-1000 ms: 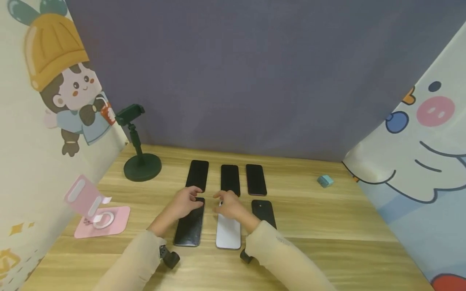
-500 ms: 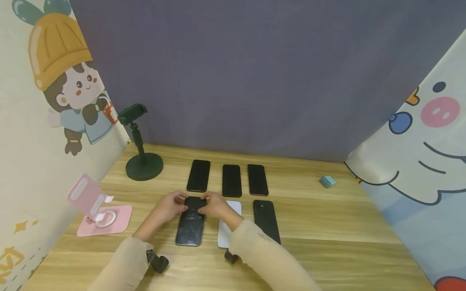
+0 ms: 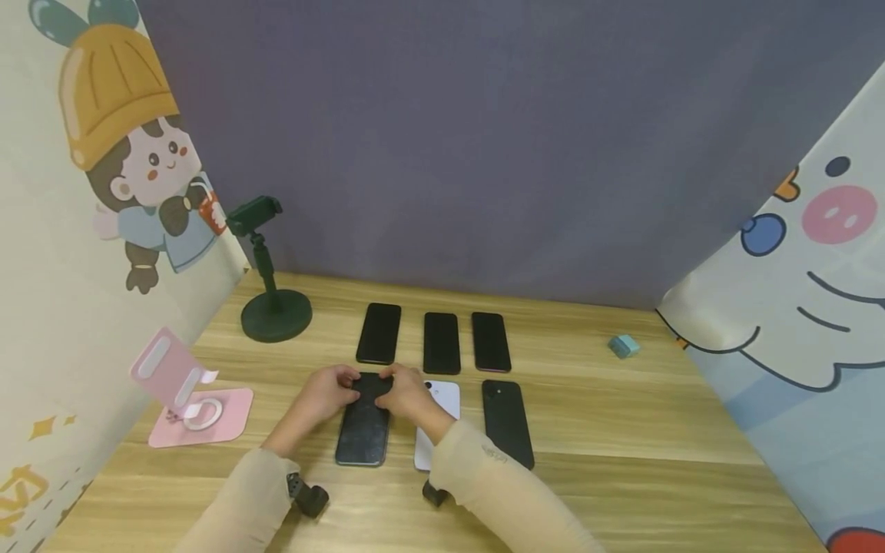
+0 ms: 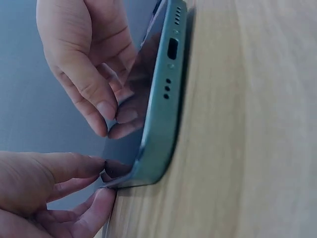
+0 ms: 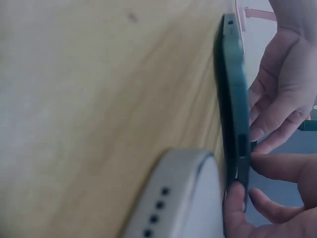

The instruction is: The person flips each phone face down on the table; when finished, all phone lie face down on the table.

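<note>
My left hand (image 3: 323,393) and right hand (image 3: 403,393) both pinch the far end of the dark green glass-faced phone (image 3: 363,430), which lies on the wooden table (image 3: 622,438) beside a white phone (image 3: 442,399).

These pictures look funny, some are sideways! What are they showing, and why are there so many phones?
A person wears three cameras: one on the head and one on each wrist, so the wrist pictures look tilted and very close. The head view shows a wooden table with six phones in two rows, a pink stand, a dark green stand and a small blue block. The left hand and right hand both pinch the far end of the dark phone at the near left. Beside it lies a white phone.
</note>
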`<action>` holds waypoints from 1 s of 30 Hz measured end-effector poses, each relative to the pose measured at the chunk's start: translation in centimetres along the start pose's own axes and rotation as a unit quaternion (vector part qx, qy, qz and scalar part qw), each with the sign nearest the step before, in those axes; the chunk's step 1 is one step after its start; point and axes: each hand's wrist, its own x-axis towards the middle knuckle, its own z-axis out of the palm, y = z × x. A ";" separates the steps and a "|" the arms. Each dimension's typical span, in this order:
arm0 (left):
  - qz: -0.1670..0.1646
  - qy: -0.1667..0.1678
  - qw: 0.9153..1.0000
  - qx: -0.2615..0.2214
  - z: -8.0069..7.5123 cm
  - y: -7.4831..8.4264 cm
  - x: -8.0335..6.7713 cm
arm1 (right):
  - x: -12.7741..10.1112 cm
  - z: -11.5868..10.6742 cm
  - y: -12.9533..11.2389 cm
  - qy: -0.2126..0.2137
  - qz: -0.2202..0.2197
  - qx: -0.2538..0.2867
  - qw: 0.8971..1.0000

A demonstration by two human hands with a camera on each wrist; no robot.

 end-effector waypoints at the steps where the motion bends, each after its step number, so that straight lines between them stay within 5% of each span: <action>1: 0.000 -0.001 1.000 0.001 0.0 0.0 0.0 | 0.0 0.0 0.0 0.001 0.000 0.002 1.000; 8: -0.003 -0.004 1.000 -0.005 0.0 0.2 0.1 | 0.3 -0.7 0.5 0.005 -0.010 0.024 1.000; 20: 0.002 0.002 1.000 -0.005 0.3 0.8 -0.1 | -0.1 -1.4 0.9 -0.007 0.015 0.162 0.987; 30: 0.012 0.003 0.999 -0.038 0.6 1.0 -0.1 | -0.1 -1.8 1.3 -0.002 -0.004 0.290 0.957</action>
